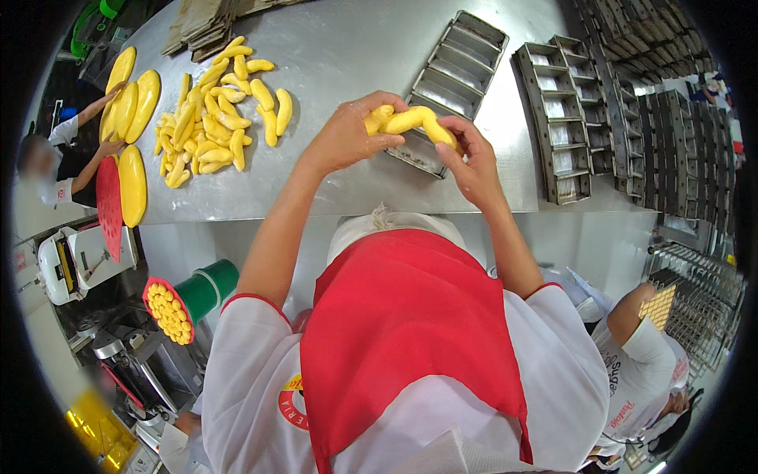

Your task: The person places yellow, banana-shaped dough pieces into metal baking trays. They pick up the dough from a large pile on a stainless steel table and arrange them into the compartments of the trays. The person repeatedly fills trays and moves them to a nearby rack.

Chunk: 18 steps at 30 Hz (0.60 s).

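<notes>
Handling the dough (407,120) well probably means a light, even pinch at each end, since hard pulling could thin or tear the middle. The left fingers (387,142) and right fingers (467,133) are closed around its two ends, holding it over the tin (458,67) on the table (316,71). It looks smooth, bright yellow and rope-like, kinked downward toward the right; the left end is partly hidden.

We wear a white shirt (253,379) whose short sleeves end in thin red trim (254,298). Over it lies our plain red apron (410,316), its near edge curved, with a round red-and-white emblem (293,408) to the left. Our left hand (347,134) and right hand (476,166) are bare.
</notes>
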Each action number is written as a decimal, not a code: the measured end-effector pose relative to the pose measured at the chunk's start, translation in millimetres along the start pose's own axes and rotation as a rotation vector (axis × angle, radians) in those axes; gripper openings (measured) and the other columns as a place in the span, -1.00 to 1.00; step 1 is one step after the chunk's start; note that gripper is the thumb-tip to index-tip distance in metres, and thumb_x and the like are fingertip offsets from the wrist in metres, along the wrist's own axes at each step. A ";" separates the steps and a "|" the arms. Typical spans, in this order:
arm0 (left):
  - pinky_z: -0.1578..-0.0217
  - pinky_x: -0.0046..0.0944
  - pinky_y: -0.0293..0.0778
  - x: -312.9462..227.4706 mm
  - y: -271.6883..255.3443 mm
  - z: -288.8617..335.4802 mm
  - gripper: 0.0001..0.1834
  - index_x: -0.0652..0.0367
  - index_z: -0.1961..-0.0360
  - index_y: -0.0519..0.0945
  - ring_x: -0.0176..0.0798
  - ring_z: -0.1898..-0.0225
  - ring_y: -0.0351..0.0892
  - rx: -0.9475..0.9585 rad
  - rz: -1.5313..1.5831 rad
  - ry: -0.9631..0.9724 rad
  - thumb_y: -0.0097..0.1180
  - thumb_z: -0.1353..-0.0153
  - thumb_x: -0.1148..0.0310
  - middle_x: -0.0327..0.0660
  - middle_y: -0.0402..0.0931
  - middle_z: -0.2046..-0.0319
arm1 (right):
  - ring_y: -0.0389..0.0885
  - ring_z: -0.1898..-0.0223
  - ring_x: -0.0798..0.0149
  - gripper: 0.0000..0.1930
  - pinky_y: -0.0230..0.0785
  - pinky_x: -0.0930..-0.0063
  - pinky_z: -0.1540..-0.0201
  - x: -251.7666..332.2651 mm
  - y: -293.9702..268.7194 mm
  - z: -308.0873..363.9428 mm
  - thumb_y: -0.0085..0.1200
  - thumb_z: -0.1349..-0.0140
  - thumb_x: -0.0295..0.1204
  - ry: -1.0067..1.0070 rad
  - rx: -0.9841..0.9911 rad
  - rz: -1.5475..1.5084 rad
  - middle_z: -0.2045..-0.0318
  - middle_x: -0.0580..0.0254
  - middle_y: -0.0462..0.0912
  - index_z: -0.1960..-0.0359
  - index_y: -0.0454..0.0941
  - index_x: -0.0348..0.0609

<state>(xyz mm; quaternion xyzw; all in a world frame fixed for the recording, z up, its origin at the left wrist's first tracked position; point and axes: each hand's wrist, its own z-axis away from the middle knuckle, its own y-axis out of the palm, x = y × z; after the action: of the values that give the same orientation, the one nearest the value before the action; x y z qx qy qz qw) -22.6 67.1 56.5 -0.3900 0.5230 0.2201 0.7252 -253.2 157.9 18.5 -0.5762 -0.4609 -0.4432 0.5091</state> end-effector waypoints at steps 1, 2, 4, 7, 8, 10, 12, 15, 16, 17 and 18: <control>0.36 -0.35 0.49 -3.7 0.9 -1.3 -0.45 0.00 -0.09 0.55 -0.41 0.32 0.52 0.023 -0.016 0.045 0.47 -0.05 0.34 -0.34 0.56 0.27 | 0.52 0.24 0.39 -0.66 0.40 0.52 0.14 0.6 -6.2 6.8 0.20 -0.25 -0.49 -0.049 -0.023 0.072 0.19 0.25 0.59 -0.07 0.53 -0.20; 0.31 -0.33 0.51 -5.2 1.7 -3.0 -0.41 -0.01 -0.12 0.54 -0.37 0.30 0.54 0.045 -0.031 0.091 0.49 -0.04 0.31 -0.31 0.57 0.25 | 0.52 0.25 0.38 -0.68 0.41 0.51 0.14 0.5 -11.3 12.5 0.18 -0.25 -0.49 -0.097 -0.046 0.144 0.20 0.24 0.59 -0.05 0.54 -0.20; 0.17 -0.27 0.51 18.7 7.1 -12.2 -0.32 -0.01 -0.21 0.50 -0.27 0.20 0.56 -0.036 -0.302 0.242 0.50 -0.03 0.23 -0.23 0.59 0.19 | 0.59 0.15 0.18 -0.65 0.45 0.33 0.05 -34.1 -12.0 26.0 0.24 -0.22 -0.43 -0.160 -0.024 0.343 0.16 0.13 0.62 -0.05 0.55 -0.19; -0.03 -0.22 0.45 84.6 5.9 -7.7 -0.23 -0.01 -0.30 0.44 -0.17 0.03 0.55 -0.144 -0.503 0.140 0.47 -0.06 0.15 -0.10 0.59 0.07 | 0.54 -0.10 -0.09 -0.53 0.40 0.14 -0.17 -78.4 -11.0 46.2 0.28 -0.20 -0.30 -0.235 0.075 1.027 -0.09 -0.07 0.56 -0.13 0.55 -0.17; -0.09 -0.21 0.42 91.0 1.8 -6.4 -0.22 -0.01 -0.33 0.42 -0.14 -0.02 0.54 -0.171 -0.537 0.056 0.46 -0.08 0.13 -0.05 0.58 0.03 | 0.53 -0.13 -0.10 -0.53 0.39 0.14 -0.19 -79.1 -11.8 50.4 0.27 -0.21 -0.28 -0.192 0.061 0.929 -0.12 -0.09 0.54 -0.14 0.55 -0.18; -0.11 -0.23 0.42 93.3 -1.0 -0.8 -0.22 0.00 -0.36 0.38 -0.15 -0.06 0.53 -0.195 -0.387 -0.092 0.41 -0.14 0.12 -0.06 0.56 -0.02 | 0.51 -0.17 -0.10 -0.53 0.37 0.16 -0.23 -80.4 -13.1 57.0 0.25 -0.24 -0.26 -0.099 0.036 0.730 -0.18 -0.12 0.49 -0.15 0.54 -0.18; -0.13 -0.23 0.42 68.8 4.9 4.5 -0.22 0.01 -0.40 0.32 -0.15 -0.09 0.52 -0.174 -0.176 -0.140 0.36 -0.19 0.12 -0.07 0.52 -0.10 | 0.51 -0.17 -0.12 -0.52 0.37 0.15 -0.22 -62.2 -6.1 51.1 0.24 -0.25 -0.28 -0.027 0.071 0.474 -0.17 -0.14 0.50 -0.16 0.52 -0.21; -0.15 -0.20 0.42 -5.4 36.2 -1.5 -0.20 0.02 -0.48 0.19 -0.15 -0.08 0.53 -0.072 0.252 0.067 0.27 -0.28 0.16 -0.11 0.37 -0.26 | 0.53 -0.13 -0.12 -0.52 0.38 0.17 -0.19 -17.2 4.2 18.4 0.21 -0.28 -0.31 -0.143 0.074 0.217 -0.14 -0.13 0.52 -0.19 0.47 -0.23; -0.16 -0.19 0.43 -23.5 40.0 -2.2 -0.19 0.03 -0.50 0.14 -0.16 -0.06 0.53 -0.008 0.413 0.215 0.23 -0.31 0.18 -0.14 0.29 -0.33 | 0.54 -0.12 -0.12 -0.52 0.38 0.18 -0.17 0.1 7.7 9.1 0.20 -0.29 -0.32 -0.208 0.071 0.150 -0.12 -0.13 0.53 -0.20 0.45 -0.24; -0.16 -0.18 0.43 -41.3 34.4 0.1 -0.20 0.04 -0.51 0.12 -0.17 -0.05 0.54 0.001 0.473 0.224 0.21 -0.33 0.20 -0.15 0.25 -0.35 | 0.59 -0.03 -0.09 -0.54 0.42 0.22 -0.09 19.0 10.3 -0.5 0.18 -0.29 -0.36 -0.208 -0.060 0.180 -0.03 -0.07 0.58 -0.19 0.43 -0.24; -0.17 -0.17 0.43 -61.0 28.0 0.6 -0.20 0.05 -0.51 0.09 -0.18 -0.04 0.54 0.023 0.531 0.239 0.19 -0.35 0.21 -0.16 0.20 -0.38 | 0.59 0.00 -0.09 -0.56 0.43 0.22 -0.07 20.5 5.7 -6.5 0.17 -0.29 -0.37 -0.261 -0.108 0.234 0.00 -0.06 0.59 -0.17 0.44 -0.24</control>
<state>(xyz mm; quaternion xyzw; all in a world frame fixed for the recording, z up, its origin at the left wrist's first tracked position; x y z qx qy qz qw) -64.3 89.7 103.9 -0.2543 0.6911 0.3486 0.5799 -244.1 152.7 38.1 -0.7052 -0.4283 -0.3264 0.4612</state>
